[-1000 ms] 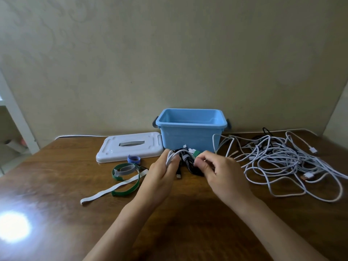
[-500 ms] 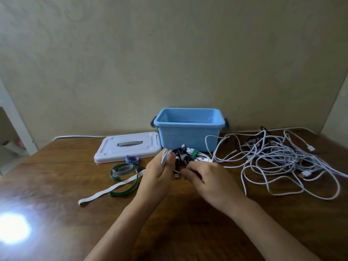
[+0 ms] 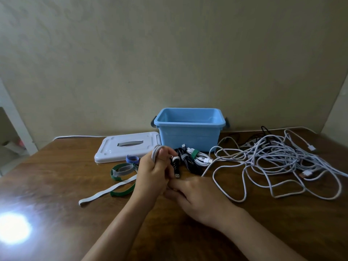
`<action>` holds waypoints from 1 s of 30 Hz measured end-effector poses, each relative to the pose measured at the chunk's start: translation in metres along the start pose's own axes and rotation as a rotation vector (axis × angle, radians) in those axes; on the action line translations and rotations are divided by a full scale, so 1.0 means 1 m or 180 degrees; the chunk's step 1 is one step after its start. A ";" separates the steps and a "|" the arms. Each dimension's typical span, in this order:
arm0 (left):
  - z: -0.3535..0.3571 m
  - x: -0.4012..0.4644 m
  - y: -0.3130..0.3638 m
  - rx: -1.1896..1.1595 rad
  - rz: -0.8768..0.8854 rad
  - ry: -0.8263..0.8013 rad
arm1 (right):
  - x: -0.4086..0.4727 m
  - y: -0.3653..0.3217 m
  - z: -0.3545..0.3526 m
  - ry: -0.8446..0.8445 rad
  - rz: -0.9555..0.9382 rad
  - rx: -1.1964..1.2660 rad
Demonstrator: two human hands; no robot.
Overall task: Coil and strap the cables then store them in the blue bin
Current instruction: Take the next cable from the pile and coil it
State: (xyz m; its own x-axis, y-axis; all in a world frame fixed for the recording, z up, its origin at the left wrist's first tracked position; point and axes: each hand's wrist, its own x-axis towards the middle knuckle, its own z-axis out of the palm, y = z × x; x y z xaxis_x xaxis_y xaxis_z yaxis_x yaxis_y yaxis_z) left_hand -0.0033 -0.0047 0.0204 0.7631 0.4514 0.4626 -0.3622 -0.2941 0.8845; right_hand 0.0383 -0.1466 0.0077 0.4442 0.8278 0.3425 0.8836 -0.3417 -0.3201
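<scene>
My left hand (image 3: 152, 176) holds loops of a white cable (image 3: 156, 150) wound over its fingers, thumb pressed on top. My right hand (image 3: 195, 196) sits just below and to the right of it, pinching the same cable, which runs out to the right (image 3: 207, 167) into a large white tangle (image 3: 278, 162). Coiled and strapped cables lie in front of the blue bin (image 3: 190, 132): a black one (image 3: 188, 160) and a white one with a green strap (image 3: 197, 155). The bin looks empty.
The bin's white lid (image 3: 128, 147) lies flat to the left of it. Loose straps sit left of my hands: a green and grey loop (image 3: 121, 169), a white strip (image 3: 105, 193), a small blue roll (image 3: 132, 159). The wall is close behind.
My right hand has drawn back toward me along the cable, from up beside the strapped coils to below my left hand. The white tangle has shifted slightly.
</scene>
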 end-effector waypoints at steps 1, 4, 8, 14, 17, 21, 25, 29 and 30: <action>-0.002 0.001 0.003 -0.0206 -0.0034 0.0046 | 0.000 0.002 -0.002 0.0041 -0.0018 -0.0109; -0.008 0.003 0.012 -0.0780 -0.0149 0.0111 | -0.001 0.011 -0.011 0.0070 0.0253 -0.0294; -0.010 0.002 0.013 -0.0742 -0.0238 -0.0038 | 0.000 0.016 -0.020 0.0029 0.0478 -0.0573; -0.017 0.007 0.005 0.0783 0.0301 0.0033 | -0.004 0.038 -0.039 -0.0160 0.0602 -0.0188; -0.014 0.003 0.000 0.1372 0.0185 -0.0256 | -0.003 0.036 -0.033 -0.0136 0.0256 -0.0164; -0.017 0.004 -0.005 0.1480 0.0110 -0.0487 | -0.003 0.032 -0.031 0.0119 0.0005 0.0229; -0.019 0.005 -0.009 0.1324 0.0182 -0.0858 | -0.002 0.029 -0.030 0.0429 -0.0136 0.0597; -0.029 0.011 -0.015 0.1060 0.0195 -0.1036 | -0.002 0.027 -0.029 0.0300 -0.0153 0.0749; -0.031 0.011 -0.014 0.1044 0.0163 -0.1104 | -0.002 0.027 -0.029 0.0297 -0.0146 0.0772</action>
State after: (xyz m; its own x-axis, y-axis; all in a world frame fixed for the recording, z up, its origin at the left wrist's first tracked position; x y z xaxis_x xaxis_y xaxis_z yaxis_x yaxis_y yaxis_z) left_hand -0.0060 0.0305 0.0147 0.9024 0.1381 0.4081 -0.2585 -0.5840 0.7695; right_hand 0.0653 -0.1705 0.0245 0.4261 0.7916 0.4379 0.8468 -0.1787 -0.5010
